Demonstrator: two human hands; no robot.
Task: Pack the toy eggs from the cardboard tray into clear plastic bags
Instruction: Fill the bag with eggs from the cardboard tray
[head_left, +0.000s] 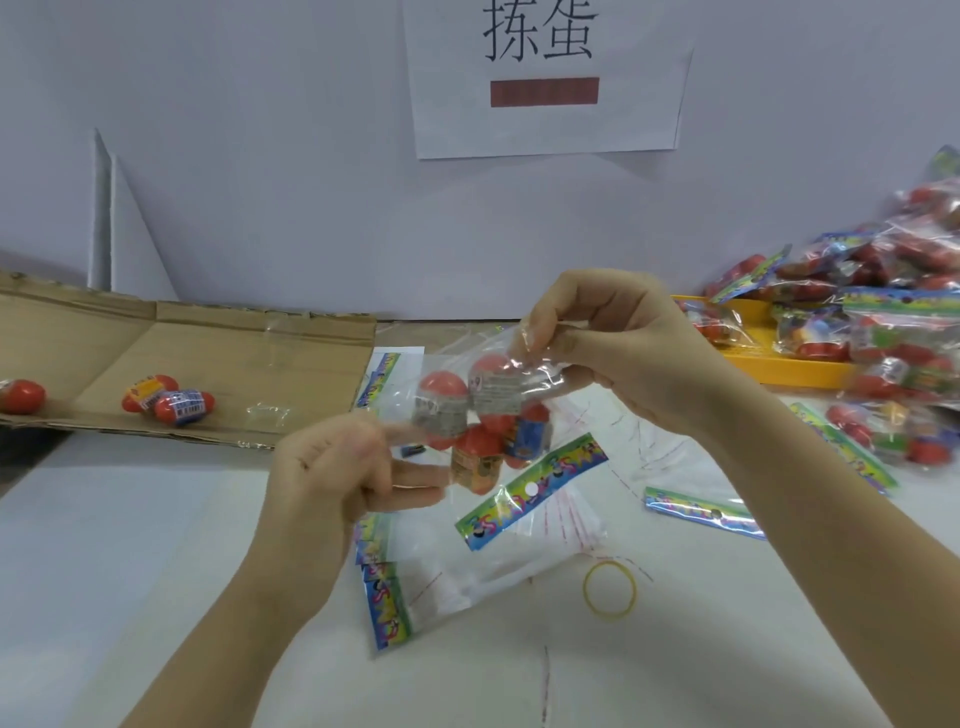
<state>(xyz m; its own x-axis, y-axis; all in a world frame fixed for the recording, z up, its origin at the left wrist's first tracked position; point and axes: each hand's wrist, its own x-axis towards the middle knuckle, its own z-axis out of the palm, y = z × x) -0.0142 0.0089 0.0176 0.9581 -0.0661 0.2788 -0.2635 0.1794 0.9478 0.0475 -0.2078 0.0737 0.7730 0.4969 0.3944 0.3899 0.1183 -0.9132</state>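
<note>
Left hand (332, 467) pinches one edge, right hand (623, 343) the top corner, of the clear bag (543, 376) of toy eggs (444, 387) hung between them, with loose eggs (182, 408) in the cardboard tray (234, 358) at nine o'clock, nearer the left hand.

Bright, even, diffuse illumination; faint soft shadows only. Glare patches on clear bag (524, 374) below paper sign (550, 119). Motion blur on left grip (327, 467), lower left of sign. Wide-angle bowing toward frame edges. Packed bags (883, 312), lower right of sign, soft.
</note>
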